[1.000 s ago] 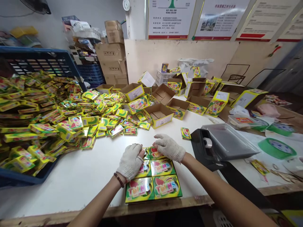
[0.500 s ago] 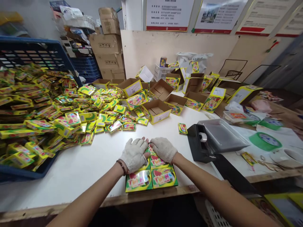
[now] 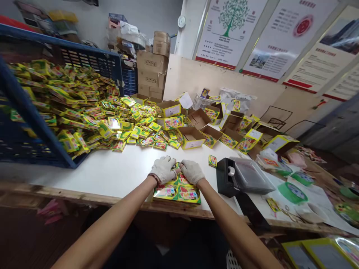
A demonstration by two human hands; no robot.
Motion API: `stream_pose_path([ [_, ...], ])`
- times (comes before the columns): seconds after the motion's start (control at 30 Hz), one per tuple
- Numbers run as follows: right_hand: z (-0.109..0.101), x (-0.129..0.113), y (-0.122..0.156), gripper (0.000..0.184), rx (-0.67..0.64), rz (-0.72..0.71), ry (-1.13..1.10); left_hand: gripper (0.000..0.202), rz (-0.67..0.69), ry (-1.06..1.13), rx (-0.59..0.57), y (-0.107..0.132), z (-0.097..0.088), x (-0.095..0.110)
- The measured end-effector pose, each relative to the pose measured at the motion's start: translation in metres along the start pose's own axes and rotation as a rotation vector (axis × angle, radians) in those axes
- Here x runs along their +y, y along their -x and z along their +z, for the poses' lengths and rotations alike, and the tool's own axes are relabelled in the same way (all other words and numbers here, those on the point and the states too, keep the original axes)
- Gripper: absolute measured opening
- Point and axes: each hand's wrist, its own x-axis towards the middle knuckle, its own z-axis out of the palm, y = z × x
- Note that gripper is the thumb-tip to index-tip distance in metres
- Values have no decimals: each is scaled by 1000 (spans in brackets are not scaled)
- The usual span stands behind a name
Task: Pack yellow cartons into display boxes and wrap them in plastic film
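A block of small yellow-green "TWINS" boxes (image 3: 189, 194) lies in rows at the table's front edge. Across the left side and far end of this block rests my left hand (image 3: 163, 170), in a white glove with bare fingertips. Its fingers are stretched out and its thumb points right over the boxes. My right hand (image 3: 192, 172), gloved likewise, is closed against the far right part of the block, fingers bent onto the boxes. Both hands cover some of the far boxes. One loose small box (image 3: 212, 161) lies beyond my right hand.
Left, a blue crate (image 3: 53, 127) spills a heap of small boxes (image 3: 92, 108) onto the white table (image 3: 120, 173). Open display cartons (image 3: 191, 138) stand at the back. On the right are a black tape dispenser (image 3: 224, 177), a clear plastic tray (image 3: 254, 175) and green tape (image 3: 293, 193).
The camera view has turned and tilted, so the table scene shifts in the picture. My hands stay on the block of boxes, with little visible change in their hold.
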Motion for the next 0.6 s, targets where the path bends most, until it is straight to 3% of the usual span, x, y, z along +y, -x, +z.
stream_pose_path([
  [0.17, 10, 7, -2, 35, 45, 26, -164, 30, -27, 147, 96, -1, 11, -11],
  [0.37, 25, 23, -5, 56, 99, 145, -481, 42, -62, 216, 177, 3, 19, -21],
  [0.53, 23, 20, -4, 40, 123, 253, -550, 57, 220, 53, 2, 5, 9, -3],
  [0.6, 20, 16, -6, 35, 139, 289, -524, 59, 261, -47, -48, 3, 10, -2],
])
